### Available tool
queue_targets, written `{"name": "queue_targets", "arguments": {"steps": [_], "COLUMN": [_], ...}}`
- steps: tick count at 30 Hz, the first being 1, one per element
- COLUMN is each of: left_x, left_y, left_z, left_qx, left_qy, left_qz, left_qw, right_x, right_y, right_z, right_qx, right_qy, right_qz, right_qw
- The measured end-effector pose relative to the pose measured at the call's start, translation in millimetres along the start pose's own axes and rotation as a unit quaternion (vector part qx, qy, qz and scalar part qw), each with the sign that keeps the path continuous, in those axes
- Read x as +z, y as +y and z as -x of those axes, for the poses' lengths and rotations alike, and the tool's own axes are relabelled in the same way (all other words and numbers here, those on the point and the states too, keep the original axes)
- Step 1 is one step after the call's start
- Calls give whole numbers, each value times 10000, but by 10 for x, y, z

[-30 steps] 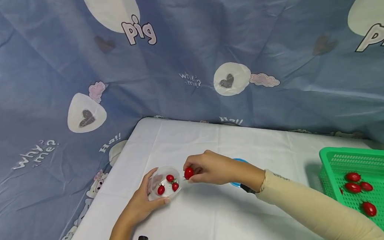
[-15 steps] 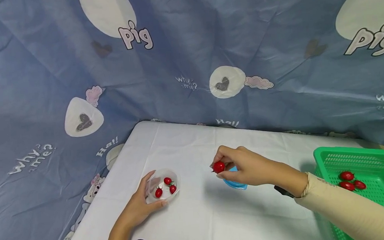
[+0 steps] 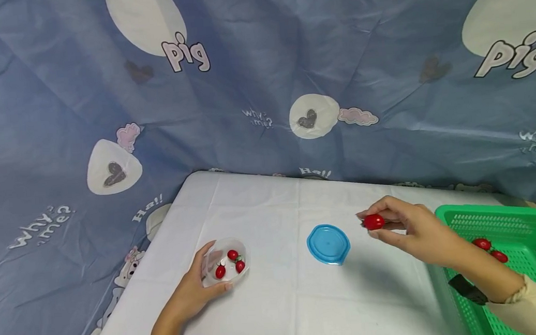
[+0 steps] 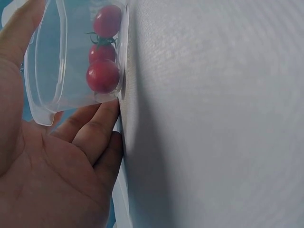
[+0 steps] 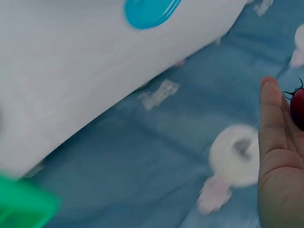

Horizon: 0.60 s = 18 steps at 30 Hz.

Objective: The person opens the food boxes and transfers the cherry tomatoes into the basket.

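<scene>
On the white table at left in the head view, my left hand (image 3: 190,295) holds a small clear plastic container (image 3: 214,252) between thumb and fingers. Inside lie three cherry tomatoes (image 3: 220,271), green stems on some; the left wrist view shows them along the container's bottom (image 4: 78,71). My right hand (image 3: 419,234) pinches another cherry tomato (image 3: 374,222) between thumb and fingertips, raised over the table between a blue lid and a green basket. At the right edge of the right wrist view, part of that tomato (image 5: 298,108) shows with its stem.
The round blue lid (image 3: 328,244) lies on the table (image 3: 277,302) right of the container. A green perforated basket (image 3: 514,215) stands at the right, with cherry tomatoes (image 3: 482,244) in it, partly hidden by my right forearm. Behind the table hangs a blue printed cloth (image 3: 227,113).
My right hand has moved right, away from the container and past the lid, still pinching the tomato; the lid is uncovered. My left hand stays on the container.
</scene>
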<state>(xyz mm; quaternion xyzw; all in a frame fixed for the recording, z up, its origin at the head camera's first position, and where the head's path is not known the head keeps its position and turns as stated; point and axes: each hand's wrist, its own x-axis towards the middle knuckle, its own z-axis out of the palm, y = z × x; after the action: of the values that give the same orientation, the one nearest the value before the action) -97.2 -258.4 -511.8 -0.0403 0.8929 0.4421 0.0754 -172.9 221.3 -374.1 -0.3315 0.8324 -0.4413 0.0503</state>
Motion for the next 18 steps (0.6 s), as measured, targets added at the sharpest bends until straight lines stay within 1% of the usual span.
{"name": "queue_targets", "arguments": {"steps": [3,5,7,9,10,13,15,18], "left_x": [-2,-2,0,0,0,-2,-2,-3], "left_y": [-2,-1,-2,-5,-6,-10,-10,-5], "left_z": [14,17,13,7,6,1,2,4], "left_qx": [-28,-20,-1,25,28,31,9,-33], "left_qy": [13,14,6,-3,-2,2,-12,-32], "left_qz": [-37,-69,-70,-51,-40,15,29,22], "left_qw": [10000,10000,10000,10000,10000,10000,10000,10000], "right_x": [-177,-293,-401,-500,-538,-628,-666,-685], "right_y": [90,155,230,334,396,613,759,942], "right_z": [238,416,594,767,844,1057,1187,1351], "right_qx": [521,878,1227,1530,1681,1961,2021,2265], "right_qy": [377,651,903,1065,1133,1298,1383,1344], "right_qz": [-83,46,343,722,817,1014,1158,1381], "right_qw": [9979,9940,9877,9798,9758,9666,9626,9548]}}
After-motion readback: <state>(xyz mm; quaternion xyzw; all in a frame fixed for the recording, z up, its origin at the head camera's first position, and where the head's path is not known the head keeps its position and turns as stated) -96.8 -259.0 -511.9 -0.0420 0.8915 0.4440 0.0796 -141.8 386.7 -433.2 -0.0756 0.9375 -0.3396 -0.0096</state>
